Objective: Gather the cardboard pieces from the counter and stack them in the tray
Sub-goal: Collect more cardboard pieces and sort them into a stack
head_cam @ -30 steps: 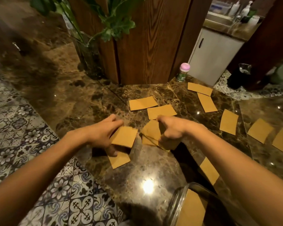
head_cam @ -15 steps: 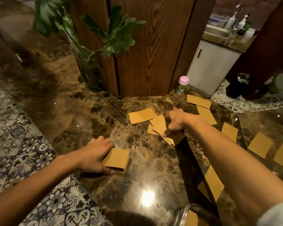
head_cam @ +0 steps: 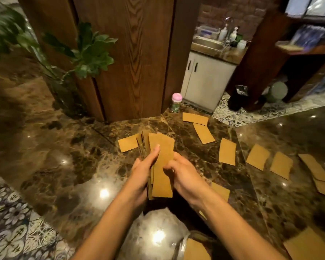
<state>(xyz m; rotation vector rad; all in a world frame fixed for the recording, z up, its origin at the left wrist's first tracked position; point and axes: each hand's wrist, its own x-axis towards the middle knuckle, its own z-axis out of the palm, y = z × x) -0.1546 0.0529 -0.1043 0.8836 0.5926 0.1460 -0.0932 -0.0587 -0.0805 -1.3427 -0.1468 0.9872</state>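
Note:
Both hands hold one bundle of tan cardboard pieces [head_cam: 162, 166] upright above the marble counter [head_cam: 68, 158]. My left hand [head_cam: 143, 175] grips its left side with the thumb across the front. My right hand [head_cam: 184, 177] grips its right side. Several loose cardboard pieces lie flat on the counter: one just behind the bundle [head_cam: 129, 145], two at the far edge [head_cam: 195, 118], one to the right [head_cam: 227, 153], and more further right [head_cam: 281, 165]. A clear glass tray [head_cam: 179, 244] with a cardboard piece [head_cam: 196, 250] inside sits at the bottom edge, partly cut off.
A wooden pillar [head_cam: 135, 59] rises at the back of the counter. A glass vase with a green plant [head_cam: 68, 96] stands at its left. A small pink-capped jar [head_cam: 176, 102] stands at its right. Patterned floor tiles lie beyond the counter's left edge.
My hands have come together from apart. The pieces each hand gathered are now joined into one bundle lifted off the counter.

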